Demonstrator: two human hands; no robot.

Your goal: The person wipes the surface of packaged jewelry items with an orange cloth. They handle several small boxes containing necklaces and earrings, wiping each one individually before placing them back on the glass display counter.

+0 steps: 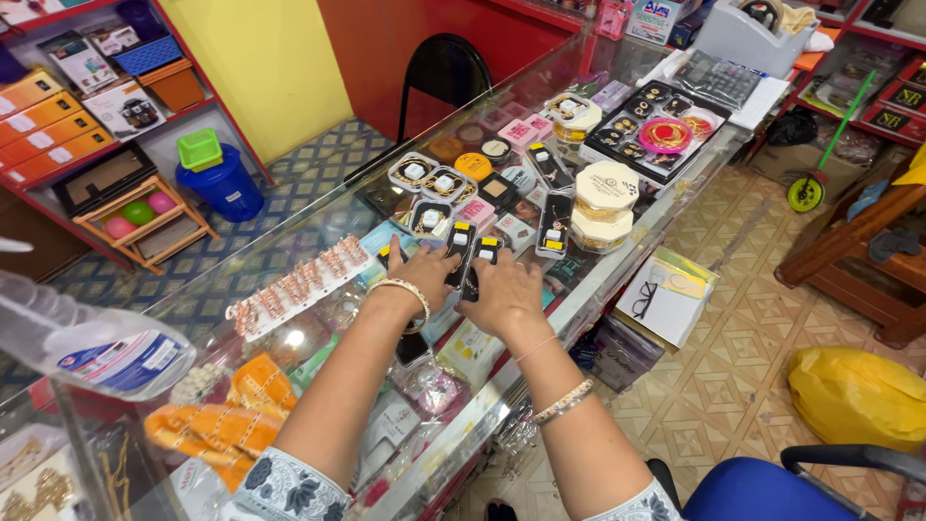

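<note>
Both my hands rest on a glass display counter (318, 217). My left hand (424, 273) lies palm down on a small black and yellow carded item (461, 239), fingers spread. My right hand (502, 289) presses on a similar black card (488, 249) beside it. More black carded items (555, 224) and round boxed pieces (413, 172) lie just beyond my fingers. A stack of round cream boxes (605, 203) stands to the right of them. I wear bangles on both wrists.
A black tray of rings and bangles (656, 121) sits further along the counter. A strip of hair clips (299, 282) lies to the left. A black chair (446, 72), blue bin (224, 183), wooden rack (145, 217), yellow bag (854, 396) and blue chair (772, 487) stand around.
</note>
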